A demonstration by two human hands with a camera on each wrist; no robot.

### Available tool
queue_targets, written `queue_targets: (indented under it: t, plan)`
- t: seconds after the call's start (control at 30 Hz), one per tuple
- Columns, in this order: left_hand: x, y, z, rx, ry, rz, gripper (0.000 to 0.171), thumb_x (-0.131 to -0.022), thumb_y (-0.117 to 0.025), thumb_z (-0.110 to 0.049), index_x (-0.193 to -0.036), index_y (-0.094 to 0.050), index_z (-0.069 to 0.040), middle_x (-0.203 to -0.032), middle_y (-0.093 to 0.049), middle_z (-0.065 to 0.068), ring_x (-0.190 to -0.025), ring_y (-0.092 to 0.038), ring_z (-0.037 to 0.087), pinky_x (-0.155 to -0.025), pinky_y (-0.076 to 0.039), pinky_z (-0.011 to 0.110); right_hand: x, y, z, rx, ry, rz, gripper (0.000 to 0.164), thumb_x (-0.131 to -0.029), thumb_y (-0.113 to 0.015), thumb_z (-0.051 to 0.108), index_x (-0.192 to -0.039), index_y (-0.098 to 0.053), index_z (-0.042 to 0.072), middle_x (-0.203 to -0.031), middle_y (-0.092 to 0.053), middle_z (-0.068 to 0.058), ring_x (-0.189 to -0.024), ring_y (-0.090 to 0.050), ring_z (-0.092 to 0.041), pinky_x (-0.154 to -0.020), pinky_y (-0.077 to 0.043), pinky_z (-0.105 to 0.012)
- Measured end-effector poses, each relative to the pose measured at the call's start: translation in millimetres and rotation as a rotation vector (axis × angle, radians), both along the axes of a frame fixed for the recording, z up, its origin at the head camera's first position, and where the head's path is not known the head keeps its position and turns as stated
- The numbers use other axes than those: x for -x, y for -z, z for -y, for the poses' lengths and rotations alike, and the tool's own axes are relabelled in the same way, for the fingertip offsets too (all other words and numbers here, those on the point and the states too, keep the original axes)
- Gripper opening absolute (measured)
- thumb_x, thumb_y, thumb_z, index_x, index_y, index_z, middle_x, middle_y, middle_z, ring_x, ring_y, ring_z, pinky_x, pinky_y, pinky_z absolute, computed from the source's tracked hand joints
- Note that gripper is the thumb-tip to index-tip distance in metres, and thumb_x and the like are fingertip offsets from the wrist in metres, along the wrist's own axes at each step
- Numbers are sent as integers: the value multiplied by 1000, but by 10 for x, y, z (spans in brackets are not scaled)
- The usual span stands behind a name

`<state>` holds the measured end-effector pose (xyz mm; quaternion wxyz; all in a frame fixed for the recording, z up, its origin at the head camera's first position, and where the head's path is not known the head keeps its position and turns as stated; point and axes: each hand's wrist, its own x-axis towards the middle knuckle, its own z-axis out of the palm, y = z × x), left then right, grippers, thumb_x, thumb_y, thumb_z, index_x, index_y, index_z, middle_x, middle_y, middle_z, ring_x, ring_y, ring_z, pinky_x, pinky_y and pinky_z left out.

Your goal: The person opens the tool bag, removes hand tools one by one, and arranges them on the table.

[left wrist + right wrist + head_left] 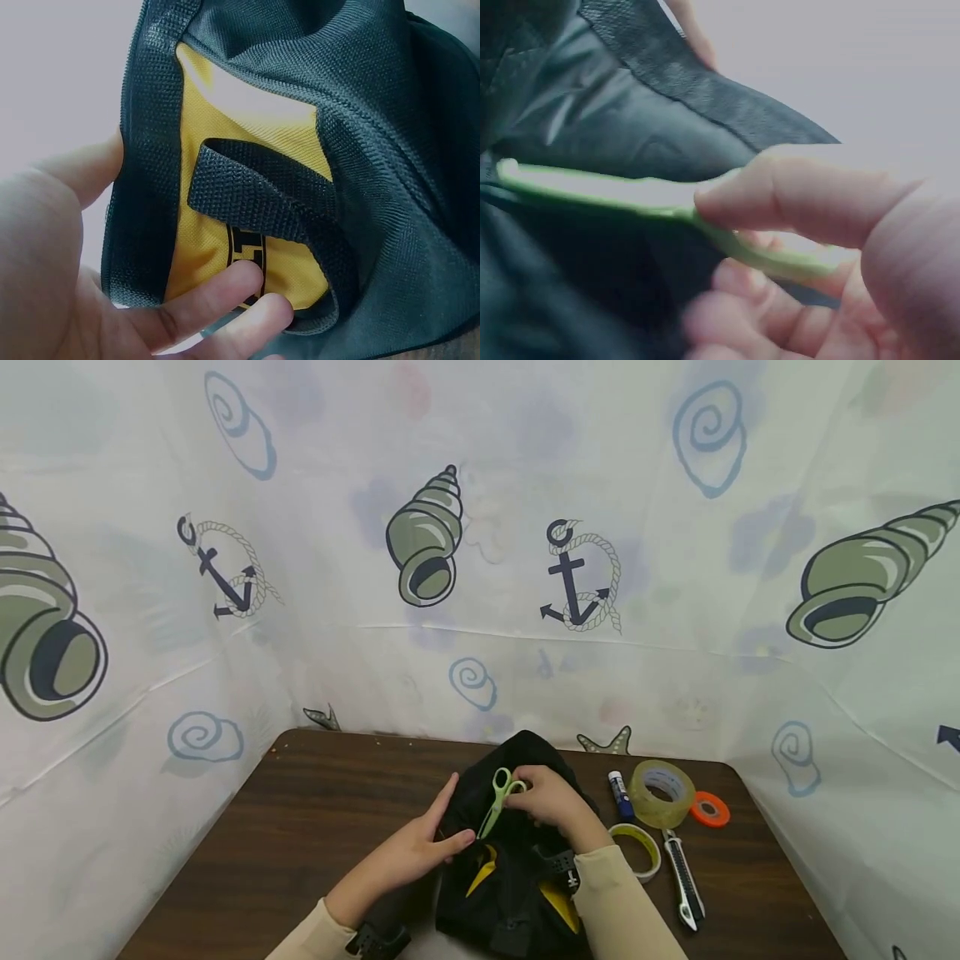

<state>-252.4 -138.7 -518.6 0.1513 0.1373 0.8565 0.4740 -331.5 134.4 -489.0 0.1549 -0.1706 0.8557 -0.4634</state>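
A black bag with yellow panels sits in front of me, its mouth open. My right hand pinches light green scissors by the handle loops, thumb on one side and fingers on the other. The scissors point down into the mouth, against the dark lining. My left hand holds the bag's left side by its rim. In the left wrist view, its thumb is at the black zip edge and its fingertips lie against the yellow panel, near a black webbing loop.
Right of the bag on the brown table lie a glue stick, a wide clear tape roll, a small orange roll, a tape roll with yellow inside and a utility knife. A printed curtain surrounds the table.
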Motion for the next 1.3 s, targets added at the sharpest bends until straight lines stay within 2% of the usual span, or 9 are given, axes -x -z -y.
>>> queue_targets:
  t: [0.17,0.3,0.43,0.53,0.7,0.8,0.97,1.2,1.3]
  plan:
    - [27,-4,-32,-4,-2,5,94,-107,-63,-60,-170,6,-56,-96,-76,5,-91,-73,21,-83,-55,39,-53,-167,-135,65,-25,-23,7,-104,-74,17,-106,-68,14,-97,-67,-6,-85,-70,-22,-74,-63,-36]
    - [52,-2,-55,0,1,17,93,-107,-62,-61,-169,7,-58,-97,-76,5,-92,-73,21,-82,-55,41,-96,-328,-296,156,-36,-109,12,-107,-72,18,-110,-62,11,-105,-62,-10,-93,-67,-22,-81,-57,-33]
    - [44,-1,-40,7,5,12,93,-107,-61,-63,-169,8,-59,-98,-76,3,-93,-73,19,-82,-55,42,-204,-464,-443,332,10,-134,28,-112,-64,17,-136,-54,7,-120,-65,-19,-100,-67,-20,-85,-54,-31]
    - [37,1,-32,13,6,9,93,-107,-61,-64,-168,8,-59,-97,-75,2,-93,-73,19,-82,-55,42,-298,-523,-554,468,96,-115,48,-115,-58,17,-157,-37,10,-126,-65,-23,-95,-72,-18,-82,-61,-31]
    - [22,12,-22,12,10,11,94,-106,-61,-65,-169,8,-57,-99,-76,1,-93,-73,17,-86,-57,42,-489,-549,-794,592,233,-48,54,-116,-58,23,-161,-30,17,-123,-66,-10,-77,-71,-17,-69,-66,-35]
    - [14,12,-21,10,15,10,94,-106,-61,-65,-170,8,-56,-100,-77,0,-93,-74,16,-89,-58,44,-590,-541,-1016,641,240,4,56,-114,-60,20,-162,-31,21,-134,-66,0,-93,-73,-13,-76,-66,-33]
    - [-11,11,-3,8,33,17,93,-107,-61,-63,-169,9,-58,-99,-77,1,-93,-73,20,-89,-57,44,-726,-441,-1475,614,188,-28,60,-112,-62,10,-165,-35,17,-140,-66,5,-106,-71,-8,-80,-62,-27]
    - [-66,-3,70,18,40,21,92,-108,-61,-61,-170,7,-56,-102,-77,1,-95,-74,19,-89,-58,45,-822,-180,-2041,479,441,-132,29,-108,-68,6,-131,-51,2,-104,-74,16,-89,-67,-1,-71,-55,-20]
    - [-78,9,110,24,45,20,92,-107,-61,-63,-169,7,-59,-103,-77,1,-95,-74,19,-89,-57,45,-832,-109,-2213,291,495,-147,28,-107,-69,7,-126,-52,-4,-101,-74,12,-85,-65,-1,-72,-54,-21]
